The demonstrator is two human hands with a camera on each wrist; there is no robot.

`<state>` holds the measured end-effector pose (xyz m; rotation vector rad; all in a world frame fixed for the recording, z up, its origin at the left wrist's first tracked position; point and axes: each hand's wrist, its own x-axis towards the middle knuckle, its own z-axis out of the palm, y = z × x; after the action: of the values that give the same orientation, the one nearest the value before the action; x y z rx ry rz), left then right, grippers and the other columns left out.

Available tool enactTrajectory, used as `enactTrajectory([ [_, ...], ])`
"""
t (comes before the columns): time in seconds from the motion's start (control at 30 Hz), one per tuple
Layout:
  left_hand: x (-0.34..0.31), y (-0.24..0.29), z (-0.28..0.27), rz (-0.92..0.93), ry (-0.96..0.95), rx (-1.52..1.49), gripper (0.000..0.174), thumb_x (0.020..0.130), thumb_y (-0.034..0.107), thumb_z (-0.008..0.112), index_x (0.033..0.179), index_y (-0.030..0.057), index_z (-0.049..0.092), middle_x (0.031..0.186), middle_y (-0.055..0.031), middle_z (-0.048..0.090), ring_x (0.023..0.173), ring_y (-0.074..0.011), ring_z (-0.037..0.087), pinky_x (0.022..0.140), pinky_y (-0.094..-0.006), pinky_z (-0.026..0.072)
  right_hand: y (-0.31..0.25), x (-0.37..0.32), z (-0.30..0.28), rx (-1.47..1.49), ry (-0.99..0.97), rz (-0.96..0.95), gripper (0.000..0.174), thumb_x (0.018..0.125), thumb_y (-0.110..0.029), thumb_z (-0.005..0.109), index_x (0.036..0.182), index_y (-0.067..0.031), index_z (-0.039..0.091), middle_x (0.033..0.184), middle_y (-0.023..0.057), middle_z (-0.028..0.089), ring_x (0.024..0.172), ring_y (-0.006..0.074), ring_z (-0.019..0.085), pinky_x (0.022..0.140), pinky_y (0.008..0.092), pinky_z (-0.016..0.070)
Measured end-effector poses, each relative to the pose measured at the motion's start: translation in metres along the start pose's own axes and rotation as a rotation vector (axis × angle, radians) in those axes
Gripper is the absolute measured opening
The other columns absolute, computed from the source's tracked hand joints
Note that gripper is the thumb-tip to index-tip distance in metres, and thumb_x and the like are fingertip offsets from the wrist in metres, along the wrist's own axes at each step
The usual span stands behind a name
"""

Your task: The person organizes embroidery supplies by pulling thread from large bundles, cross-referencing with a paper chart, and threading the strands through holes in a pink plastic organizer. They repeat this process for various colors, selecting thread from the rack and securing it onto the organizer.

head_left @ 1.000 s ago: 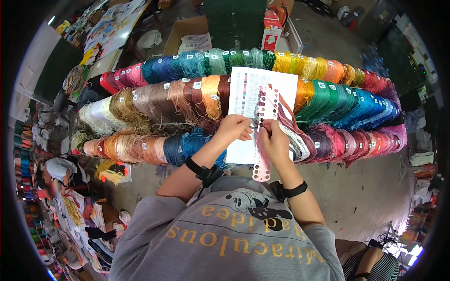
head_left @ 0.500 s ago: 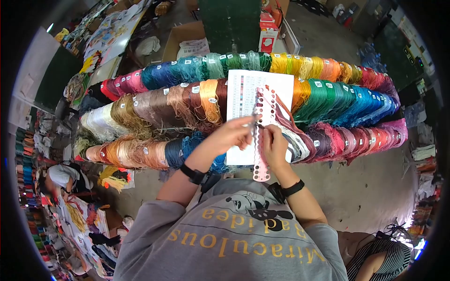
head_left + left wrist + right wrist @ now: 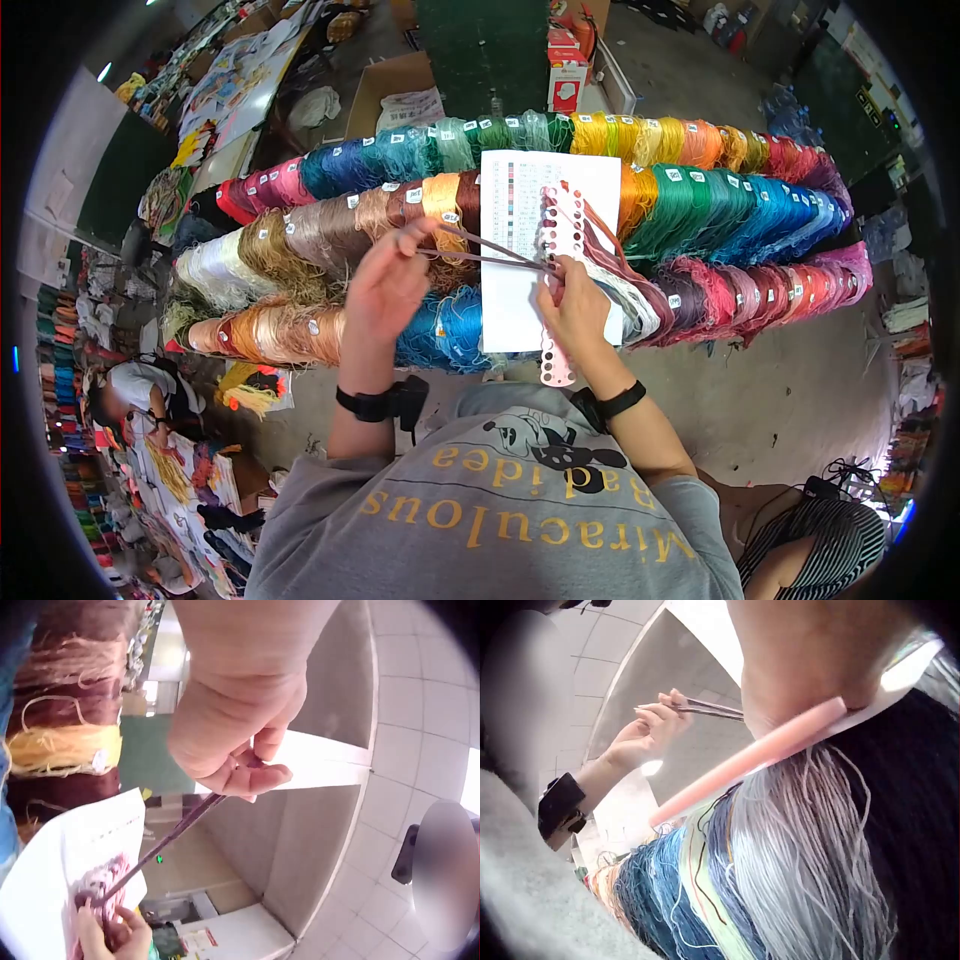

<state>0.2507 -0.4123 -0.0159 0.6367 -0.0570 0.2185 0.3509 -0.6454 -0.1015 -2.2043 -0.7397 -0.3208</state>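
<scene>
My left hand (image 3: 388, 290) is raised left of the white sheet (image 3: 510, 315), its fingers pinching a length of mauve embroidery thread (image 3: 169, 838). The thread runs taut in two strands across to my right hand (image 3: 582, 312). There the right thumb and fingers pinch its other end at a pink thread card (image 3: 559, 366) with holes along both edges. This card lies over the printed sheet, and the right hand covers its middle. Maroon, white and grey thread bundles (image 3: 642, 305) hang from the card's right side. In the right wrist view the card's pink edge (image 3: 750, 761) shows below the hand.
Three rows of labelled thread hanks in many colours, such as a green hank (image 3: 690, 215) and a blue one (image 3: 458, 325), stretch across under the sheet. A cardboard box (image 3: 395, 75) stands behind them. Another person (image 3: 135, 385) is at a cluttered table on the left.
My left hand has moved from the card out to the left, drawing the mauve thread into two taut strands. The right hand stays at the card.
</scene>
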Motion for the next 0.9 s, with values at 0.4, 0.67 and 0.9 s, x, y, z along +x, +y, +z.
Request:
enactTrajectory([
  [0.4,-0.022,0.029,-0.017,0.442,0.269,1.671,0.016,0.086,0.015,0.062,0.078,0.0021,0.067,0.146,-0.0245,0.023,0.115,-0.0286,0.048,0.094,-0.0348,0.0389,-0.001,0.001,0.0,-0.019,-0.012,0.024,0.041,0.076,-0.018,0.067,0.111,-0.0051,0.052,0.08,0.0072,0.059,0.064,0.0216,0.06,0.057,0.0328,0.048],
  [0.67,-0.015,-0.003,-0.027,-0.023,0.323,1.671,0.027,0.093,0.023,0.055,0.099,-0.0022,0.062,0.08,-0.008,0.063,0.071,-0.0142,0.061,0.063,-0.0271,0.0493,0.001,-0.006,-0.031,0.216,-0.014,0.095,0.054,0.074,-0.022,0.073,0.118,-0.0019,0.049,0.095,0.0136,0.057,0.083,0.0287,0.055,0.075,0.0385,0.0455],
  [0.9,0.029,-0.079,-0.046,-0.209,0.268,1.318,0.024,0.09,0.015,0.06,0.1,-0.0068,0.058,0.077,-0.0117,0.064,0.05,-0.0127,0.056,0.045,-0.0249,0.0448,-0.006,-0.014,-0.024,-0.157,-0.07,-0.032,0.069,0.07,-0.019,0.073,0.129,-0.0028,0.041,0.124,0.0207,0.042,0.11,0.0377,0.046,0.092,0.0438,0.0389],
])
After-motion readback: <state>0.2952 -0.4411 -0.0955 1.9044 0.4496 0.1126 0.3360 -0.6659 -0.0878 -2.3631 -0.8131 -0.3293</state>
